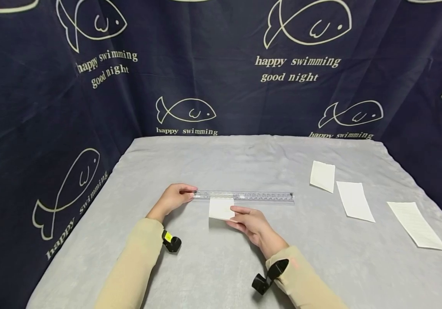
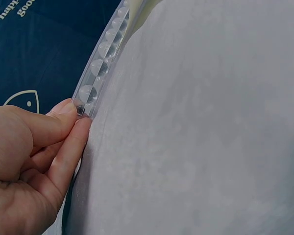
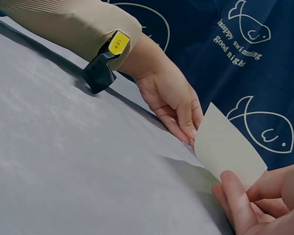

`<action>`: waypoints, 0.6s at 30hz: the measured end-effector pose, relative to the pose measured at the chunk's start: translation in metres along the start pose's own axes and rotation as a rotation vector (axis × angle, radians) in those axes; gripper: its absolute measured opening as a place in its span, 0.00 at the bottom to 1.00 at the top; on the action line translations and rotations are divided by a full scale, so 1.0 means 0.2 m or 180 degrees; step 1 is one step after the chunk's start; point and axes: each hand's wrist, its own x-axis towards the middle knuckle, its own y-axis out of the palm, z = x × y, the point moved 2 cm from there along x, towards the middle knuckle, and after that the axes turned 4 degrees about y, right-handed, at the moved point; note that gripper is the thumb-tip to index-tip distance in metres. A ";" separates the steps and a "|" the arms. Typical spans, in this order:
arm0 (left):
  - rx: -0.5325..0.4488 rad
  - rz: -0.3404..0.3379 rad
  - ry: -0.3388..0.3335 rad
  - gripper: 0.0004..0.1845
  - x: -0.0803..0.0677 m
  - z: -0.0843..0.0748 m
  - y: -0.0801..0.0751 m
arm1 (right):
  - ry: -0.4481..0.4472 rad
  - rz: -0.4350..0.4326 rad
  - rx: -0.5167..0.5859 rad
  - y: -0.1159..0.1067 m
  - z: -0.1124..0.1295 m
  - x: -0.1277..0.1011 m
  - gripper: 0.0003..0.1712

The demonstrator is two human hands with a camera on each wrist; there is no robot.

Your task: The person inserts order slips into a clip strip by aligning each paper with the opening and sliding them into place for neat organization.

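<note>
A long clear plastic ruler (image 1: 251, 197) lies across the middle of the grey cloth-covered table (image 1: 221, 266). My left hand (image 1: 174, 196) pinches the ruler's left end (image 2: 86, 100) between thumb and fingers. My right hand (image 1: 249, 221) pinches the near edge of a small white paper slip (image 1: 221, 208), lifting it; the slip's far edge meets the ruler. In the right wrist view the slip (image 3: 226, 147) stands tilted up off the cloth, with my left hand (image 3: 174, 100) behind it.
Three more white paper slips (image 1: 323, 175) (image 1: 354, 200) (image 1: 416, 225) lie on the table's right side. Dark blue fish-print cloth (image 1: 221, 64) hangs around the back and both sides. Small black cameras sit on both wrists.
</note>
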 end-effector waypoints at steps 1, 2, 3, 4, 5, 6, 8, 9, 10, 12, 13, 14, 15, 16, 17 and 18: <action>-0.0023 -0.0001 -0.0052 0.11 0.01 0.01 0.00 | 0.0001 0.0006 -0.0004 0.00 0.00 0.00 0.26; -0.0013 -0.0002 -0.0087 0.12 0.01 0.01 0.00 | 0.0002 0.0004 -0.0003 -0.01 0.00 0.00 0.26; -0.0009 -0.0004 -0.0092 0.12 0.01 0.02 0.00 | 0.0007 -0.0001 -0.0009 -0.01 0.00 0.01 0.26; -0.0011 -0.0004 -0.0111 0.12 0.02 0.02 0.00 | 0.0007 -0.0006 -0.0012 -0.01 0.00 0.01 0.26; -0.0021 -0.0008 -0.0126 0.12 0.02 0.02 0.00 | 0.0007 -0.0002 -0.0012 -0.01 0.00 0.01 0.26; -0.0022 -0.0009 -0.0124 0.12 0.02 0.02 0.00 | 0.0004 -0.0004 -0.0010 -0.01 0.00 0.01 0.25; -0.0017 0.0002 -0.0118 0.12 0.01 0.02 0.00 | 0.0008 -0.0009 -0.0004 -0.01 0.00 0.01 0.25; -0.0024 0.0000 -0.0123 0.12 0.01 0.01 0.00 | 0.0008 -0.0006 0.0000 -0.02 0.00 0.01 0.25; -0.0022 -0.0003 -0.0125 0.12 0.01 0.01 0.00 | 0.0008 0.0002 0.0008 -0.02 0.00 0.01 0.25; -0.0010 -0.0021 -0.0129 0.12 0.01 0.01 0.00 | -0.0004 0.0027 0.0012 -0.02 0.00 0.01 0.25; 0.0009 -0.0030 -0.0113 0.12 0.02 0.01 0.00 | -0.0014 0.0036 0.0007 -0.03 0.00 0.01 0.26; 0.0013 -0.0036 -0.0111 0.12 0.01 0.01 0.00 | -0.0013 0.0034 0.0012 -0.03 0.00 0.01 0.26; 0.0008 -0.0044 -0.0116 0.12 0.01 0.01 0.00 | -0.0015 0.0036 0.0006 -0.03 0.00 0.01 0.26; 0.0013 -0.0046 -0.0108 0.12 0.01 0.01 0.00 | -0.0014 0.0041 0.0002 -0.04 0.01 0.01 0.26; 0.0022 -0.0047 -0.0111 0.12 0.01 0.00 0.00 | -0.0017 0.0052 -0.0009 -0.04 0.01 0.01 0.27; 0.0022 -0.0048 -0.0114 0.12 0.01 0.00 0.00 | 0.0003 0.0045 -0.0012 -0.04 0.01 0.02 0.26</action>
